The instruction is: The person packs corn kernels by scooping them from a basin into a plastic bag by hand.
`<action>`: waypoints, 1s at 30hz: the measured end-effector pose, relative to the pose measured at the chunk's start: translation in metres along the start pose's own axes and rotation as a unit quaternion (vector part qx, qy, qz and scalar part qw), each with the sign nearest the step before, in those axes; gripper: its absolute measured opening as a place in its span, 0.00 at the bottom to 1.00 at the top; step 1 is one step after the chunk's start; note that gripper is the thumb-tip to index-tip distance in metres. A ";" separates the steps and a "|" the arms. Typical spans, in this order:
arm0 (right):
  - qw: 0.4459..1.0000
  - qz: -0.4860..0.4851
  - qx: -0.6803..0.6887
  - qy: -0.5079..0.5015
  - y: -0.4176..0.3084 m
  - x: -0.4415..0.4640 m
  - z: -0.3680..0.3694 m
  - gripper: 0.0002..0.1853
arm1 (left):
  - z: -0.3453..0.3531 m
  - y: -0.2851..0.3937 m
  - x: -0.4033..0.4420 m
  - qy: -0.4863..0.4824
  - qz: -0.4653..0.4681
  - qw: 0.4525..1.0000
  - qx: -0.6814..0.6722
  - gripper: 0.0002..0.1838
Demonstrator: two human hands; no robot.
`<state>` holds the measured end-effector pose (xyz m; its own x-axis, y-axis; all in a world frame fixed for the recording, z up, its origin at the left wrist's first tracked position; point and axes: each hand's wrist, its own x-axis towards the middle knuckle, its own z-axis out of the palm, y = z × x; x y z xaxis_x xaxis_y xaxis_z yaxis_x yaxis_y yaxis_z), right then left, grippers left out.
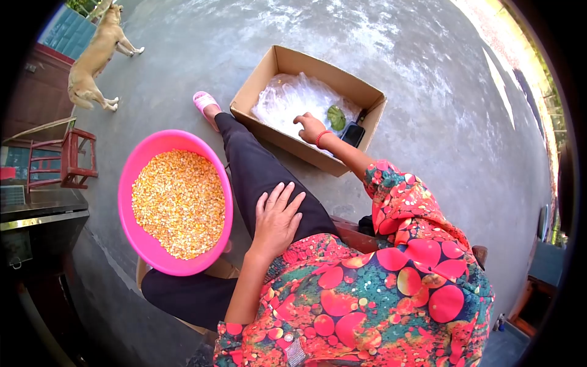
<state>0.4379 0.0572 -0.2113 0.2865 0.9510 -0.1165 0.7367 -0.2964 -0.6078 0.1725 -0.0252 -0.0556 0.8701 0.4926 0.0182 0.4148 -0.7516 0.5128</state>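
Above grey concrete (202, 49), loose yellow corn kernels (178, 203) already lay in a round pink plastic basin (125, 197); I had my left hand (278, 215) spread empty on black trousers (244, 159), my right hand (311, 128) half-curled over a brown cardboard box (255, 84), grip unclear.

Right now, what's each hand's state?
Left hand: open, resting flat on the dark trousers.
Right hand: partly curled over the clear plastic; whether it grips anything cannot be told.

Lays left hand (276, 223) on dark trousers (249, 162), reaches right hand (312, 129) over clear plastic (296, 95) in cardboard box (261, 81), sits beside pink basin (126, 202) of corn kernels (178, 202)
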 end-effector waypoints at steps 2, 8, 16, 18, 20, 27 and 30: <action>0.996 0.051 -0.055 -0.041 0.024 0.001 0.006 0.26 | -0.002 0.002 0.002 0.001 -0.012 1.000 -0.009 0.21; 0.985 0.127 -0.104 -0.055 0.052 0.004 0.036 0.38 | -0.004 0.006 -0.003 0.009 -0.025 0.999 -0.018 0.21; 0.964 0.157 -0.158 -0.142 0.107 0.020 0.048 0.17 | -0.001 0.008 -0.005 0.020 -0.033 0.999 -0.019 0.22; 0.978 0.129 -0.107 -0.121 0.115 0.025 0.035 0.13 | 0.000 0.007 -0.003 0.017 -0.035 0.999 -0.021 0.21; 0.992 0.112 0.025 -0.054 0.124 0.034 0.019 0.10 | 0.000 0.007 -0.001 0.016 -0.035 0.999 -0.022 0.21; 0.998 0.040 0.044 -0.034 0.095 0.035 -0.034 0.08 | -0.001 0.009 -0.005 0.022 -0.023 0.999 -0.026 0.21; 0.948 -0.072 -0.255 -0.176 0.094 0.022 0.011 0.12 | -0.001 0.011 -0.004 0.020 -0.023 0.999 -0.026 0.21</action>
<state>0.5072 0.0508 -0.2796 0.0043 0.9287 -0.3708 0.9789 -0.0797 -0.1882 0.1734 -0.0344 -0.0492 0.8384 0.5443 0.0274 0.4390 -0.7042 0.5580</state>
